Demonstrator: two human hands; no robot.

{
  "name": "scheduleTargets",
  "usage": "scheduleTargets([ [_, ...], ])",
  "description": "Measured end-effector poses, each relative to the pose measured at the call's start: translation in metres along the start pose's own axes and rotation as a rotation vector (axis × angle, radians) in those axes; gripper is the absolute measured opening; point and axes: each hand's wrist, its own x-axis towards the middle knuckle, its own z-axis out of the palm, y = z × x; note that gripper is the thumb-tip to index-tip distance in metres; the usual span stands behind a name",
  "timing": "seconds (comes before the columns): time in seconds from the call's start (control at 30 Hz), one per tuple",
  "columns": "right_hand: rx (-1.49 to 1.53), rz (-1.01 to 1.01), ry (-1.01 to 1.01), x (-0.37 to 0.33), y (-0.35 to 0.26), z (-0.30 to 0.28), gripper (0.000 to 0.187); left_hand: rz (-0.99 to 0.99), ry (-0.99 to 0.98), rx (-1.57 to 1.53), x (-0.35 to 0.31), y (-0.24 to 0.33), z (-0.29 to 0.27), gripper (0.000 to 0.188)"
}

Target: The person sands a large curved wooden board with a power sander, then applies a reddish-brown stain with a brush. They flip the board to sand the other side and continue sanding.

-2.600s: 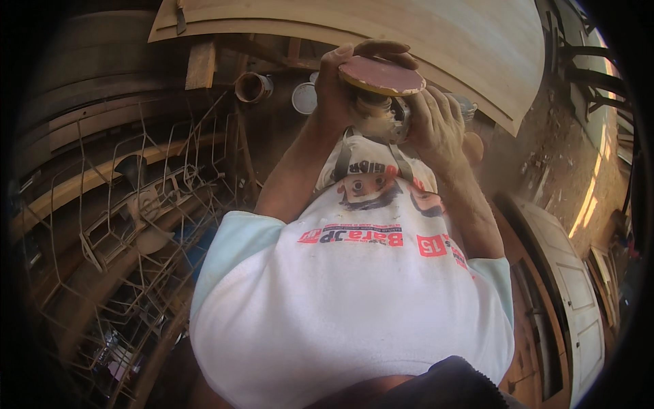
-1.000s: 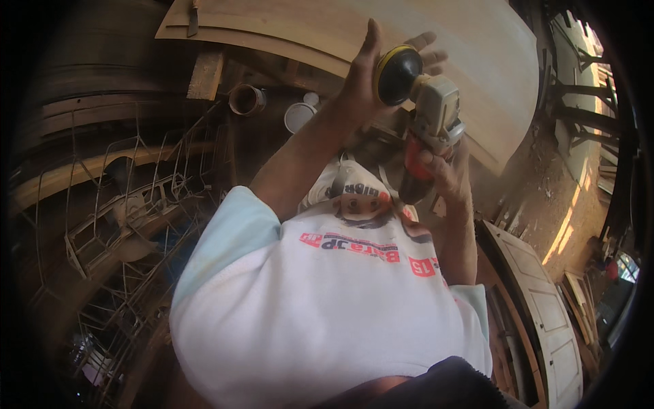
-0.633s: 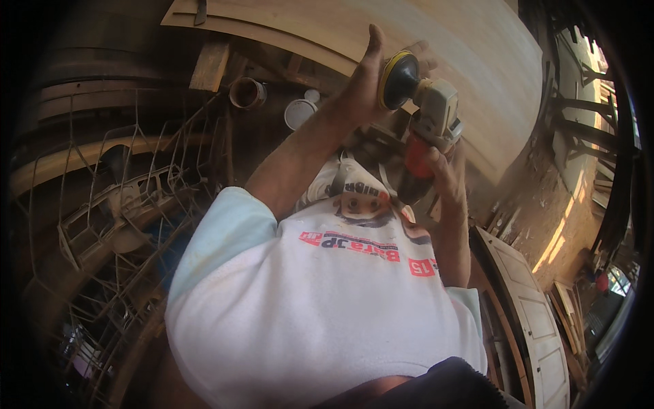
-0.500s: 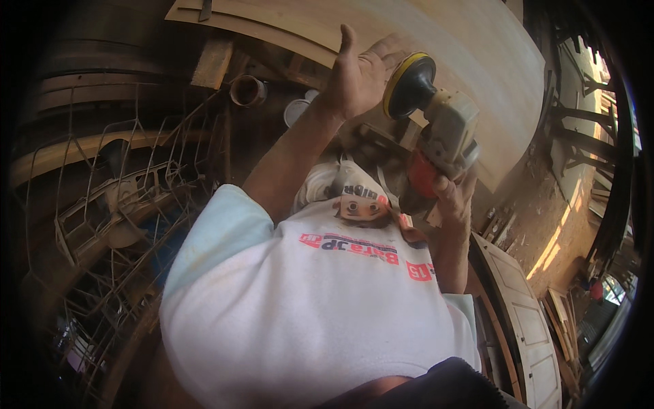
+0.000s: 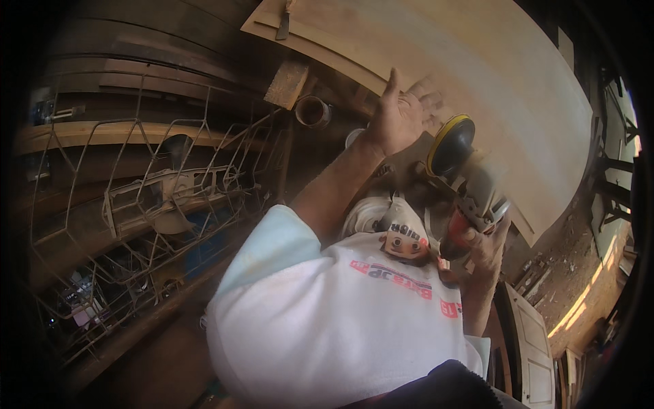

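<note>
My right hand (image 5: 485,247) grips an angle grinder (image 5: 485,184) by its red body. Its round sanding pad (image 5: 452,146), black with a yellow rim, is tilted on edge and faces my left hand. Bare and spread, my left hand (image 5: 400,117) is raised beside the pad, palm showing, with nothing in it; a small gap seems to separate fingers and pad. Beyond both hands lies a large pale wooden panel (image 5: 477,61), smooth and dusty. The pad appears held off the panel's surface. Blur hides whether the disc is turning.
A scraper (image 5: 284,24) lies at the panel's far left edge. Below that edge are a wood block (image 5: 287,83) and an open can (image 5: 313,111). A wire rack (image 5: 139,129) stands on the left. At lower right are a panelled door (image 5: 530,344) and wood scraps (image 5: 535,278).
The whole view has swung, so hands, grinder and panel now sit further right and lower in the picture. My left hand stays spread; my right hand keeps its hold on the grinder.
</note>
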Motion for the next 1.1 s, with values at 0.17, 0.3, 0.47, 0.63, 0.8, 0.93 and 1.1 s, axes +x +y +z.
scheduleTargets([
  [0.17,-0.193,0.273,-0.035,0.012,0.012,-0.006,0.09,-0.048,-0.094,0.228,-0.019,-0.009,0.048,0.105],
  [0.3,-0.15,0.162,-0.047,-0.001,0.009,-0.007,0.086,-0.077,-0.04,0.15,-0.02,0.002,0.024,0.104],
  [0.47,-0.27,0.213,-0.072,0.002,0.017,-0.003,0.082,-0.018,-0.086,0.162,-0.019,-0.013,0.044,0.103],
  [0.63,-0.146,0.099,-0.038,-0.023,-0.004,-0.009,0.077,-0.009,0.017,0.118,-0.023,-0.001,0.033,0.103],
  [0.8,-0.278,0.035,-0.072,-0.014,-0.011,-0.015,0.077,-0.033,-0.062,0.087,-0.017,-0.039,0.065,0.107],
  [0.93,-0.316,-0.025,-0.065,-0.034,0.007,-0.028,0.073,-0.201,-0.172,0.223,-0.016,-0.053,0.061,0.106],
  [1.1,-0.36,-0.036,-0.098,-0.05,0.0,-0.045,0.075,0.055,-0.012,0.27,-0.013,-0.052,0.088,0.104],
])
